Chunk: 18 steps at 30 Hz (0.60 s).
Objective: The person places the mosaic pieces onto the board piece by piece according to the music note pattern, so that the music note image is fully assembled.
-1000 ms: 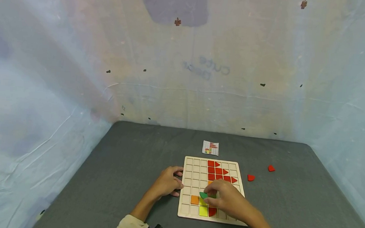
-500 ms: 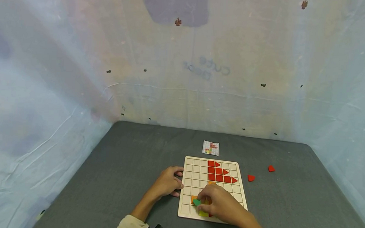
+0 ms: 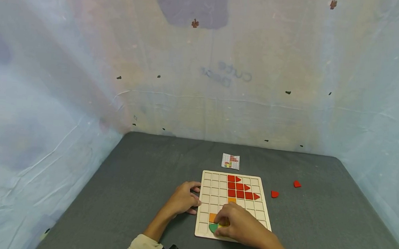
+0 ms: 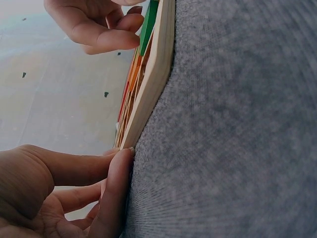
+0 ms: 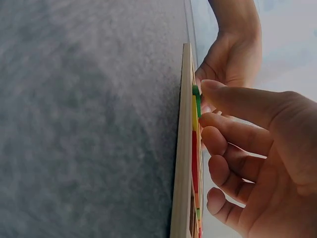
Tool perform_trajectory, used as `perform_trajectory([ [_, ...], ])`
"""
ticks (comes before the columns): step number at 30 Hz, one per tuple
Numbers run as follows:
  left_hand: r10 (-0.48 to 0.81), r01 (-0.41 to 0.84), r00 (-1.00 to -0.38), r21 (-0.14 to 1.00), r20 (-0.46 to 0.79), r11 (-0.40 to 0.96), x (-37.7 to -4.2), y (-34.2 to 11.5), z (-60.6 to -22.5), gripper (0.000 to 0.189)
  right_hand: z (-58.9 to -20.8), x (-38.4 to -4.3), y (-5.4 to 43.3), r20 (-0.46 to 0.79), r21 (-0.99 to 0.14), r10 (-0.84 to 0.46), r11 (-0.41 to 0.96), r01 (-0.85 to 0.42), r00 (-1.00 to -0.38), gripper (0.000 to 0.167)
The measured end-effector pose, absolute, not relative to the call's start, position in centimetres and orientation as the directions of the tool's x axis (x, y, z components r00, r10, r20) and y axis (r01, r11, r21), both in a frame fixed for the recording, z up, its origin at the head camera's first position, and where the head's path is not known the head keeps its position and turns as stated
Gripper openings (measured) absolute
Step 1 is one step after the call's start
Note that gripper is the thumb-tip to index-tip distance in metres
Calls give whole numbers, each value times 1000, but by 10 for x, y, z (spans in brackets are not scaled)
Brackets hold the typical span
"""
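A wooden grid board [image 3: 214, 200] lies on the grey surface. My left hand [image 3: 181, 199] is at its left side, with thumb and finger gripping the edge in the left wrist view. Over the lower rows, my right hand [image 3: 241, 222] holds a green quarter-circle tile [image 3: 213, 228] between thumb and fingers. In the right wrist view the thumb is on this green tile [image 5: 196, 94], beside a yellow tile [image 5: 194, 113]. An orange square tile [image 3: 212, 217] sits just above it. My right fingers hide some of the tiles there.
Rows of red square tiles [image 3: 231, 193] ending in red triangles fill the board's upper middle. Two loose red tiles lie right of the board, one nearer [image 3: 275, 194] and one farther [image 3: 297, 184]. A printed pattern card [image 3: 230, 161] lies behind the board.
My right hand has moved left and toward me, carrying the green tile from the middle columns to the bottom row beneath the orange square. My left hand has stayed at the board's edge.
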<state>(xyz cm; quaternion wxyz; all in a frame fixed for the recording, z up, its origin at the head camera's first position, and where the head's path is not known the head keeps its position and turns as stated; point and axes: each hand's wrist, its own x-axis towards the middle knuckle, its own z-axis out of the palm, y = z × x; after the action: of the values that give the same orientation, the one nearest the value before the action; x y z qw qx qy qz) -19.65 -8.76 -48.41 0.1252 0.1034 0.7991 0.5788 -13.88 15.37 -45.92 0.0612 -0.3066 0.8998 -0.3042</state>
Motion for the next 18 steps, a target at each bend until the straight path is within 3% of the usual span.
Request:
perform_trajectory([
  [18, 307, 11, -948, 950, -89, 311, -197, -87, -483, 66, -461, -140, 154, 62, -618, -607, 600, -508, -793, 14],
])
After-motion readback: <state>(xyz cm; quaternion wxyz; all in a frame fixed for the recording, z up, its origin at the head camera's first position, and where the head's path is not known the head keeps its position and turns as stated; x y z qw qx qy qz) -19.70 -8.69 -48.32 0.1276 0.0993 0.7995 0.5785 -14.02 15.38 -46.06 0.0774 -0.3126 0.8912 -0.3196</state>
